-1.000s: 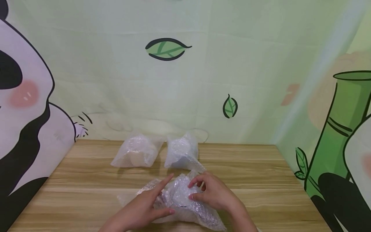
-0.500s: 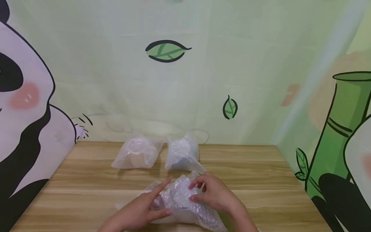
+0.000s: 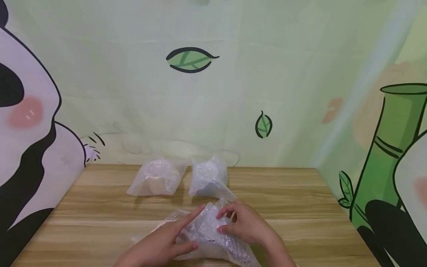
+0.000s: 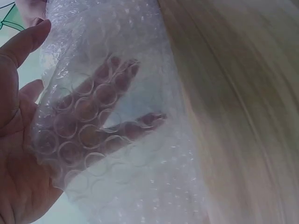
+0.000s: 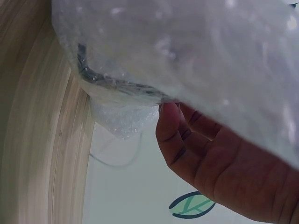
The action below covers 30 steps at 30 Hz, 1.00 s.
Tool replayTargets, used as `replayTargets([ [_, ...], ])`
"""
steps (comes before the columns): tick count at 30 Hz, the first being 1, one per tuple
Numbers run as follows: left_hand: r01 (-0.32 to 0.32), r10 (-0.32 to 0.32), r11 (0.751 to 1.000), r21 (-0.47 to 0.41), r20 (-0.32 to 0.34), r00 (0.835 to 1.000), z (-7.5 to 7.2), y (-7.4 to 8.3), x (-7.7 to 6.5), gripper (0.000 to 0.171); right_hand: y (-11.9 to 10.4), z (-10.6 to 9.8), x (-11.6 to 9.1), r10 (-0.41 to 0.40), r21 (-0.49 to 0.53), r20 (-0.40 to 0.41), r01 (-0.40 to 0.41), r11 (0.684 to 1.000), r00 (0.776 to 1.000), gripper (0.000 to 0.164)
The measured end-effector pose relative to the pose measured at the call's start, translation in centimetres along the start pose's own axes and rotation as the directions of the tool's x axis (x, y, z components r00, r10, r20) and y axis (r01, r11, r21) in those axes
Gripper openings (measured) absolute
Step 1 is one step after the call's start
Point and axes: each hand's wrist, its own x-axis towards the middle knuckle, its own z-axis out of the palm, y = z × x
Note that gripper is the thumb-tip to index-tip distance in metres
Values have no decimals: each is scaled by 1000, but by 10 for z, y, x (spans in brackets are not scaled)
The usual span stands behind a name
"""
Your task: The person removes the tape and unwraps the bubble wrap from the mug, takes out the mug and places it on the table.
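In the head view a clear bubble-wrap package [image 3: 213, 248] lies at the table's near side, between both hands. My left hand [image 3: 163, 239] is at its left side, index finger and thumb extended. Seen in the left wrist view, that hand's straight, spread fingers [image 4: 84, 105] show through the bubble wrap [image 4: 135, 182], thumb outside it. My right hand [image 3: 245, 222] pinches the package's upper right part with curled thumb and fingers. The right wrist view shows the thumb tip [image 5: 169, 114] at the wrap's edge, beside a dark line inside. What the wrap holds cannot be made out.
Two more bubble-wrapped packages, a left one [image 3: 158, 176] and a right one [image 3: 208, 178], stand near the back edge of the wooden table [image 3: 283, 193]. Behind them hangs a pale green backdrop [image 3: 300, 74] printed with leaves, bamboo and pandas.
The left index finger has shifted slightly to the right over the wrap. The right hand keeps its hold, and the two packages at the back have not moved.
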Motion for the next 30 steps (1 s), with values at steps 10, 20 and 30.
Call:
replayTargets([
  [10,13,-14,1000,25,35,999,-3,-2,3,76,-1,-1,2,4,-2,3,-4,1000,1000,21],
  [20,33,-29,997,-63,66,997,-3,-8,0,78,0,0,1,13,6,10,-14,1000,1000,21],
  [30,28,-14,990,-139,100,995,-2,-15,1,76,0,0,2,19,13,13,-19,1000,1000,21],
])
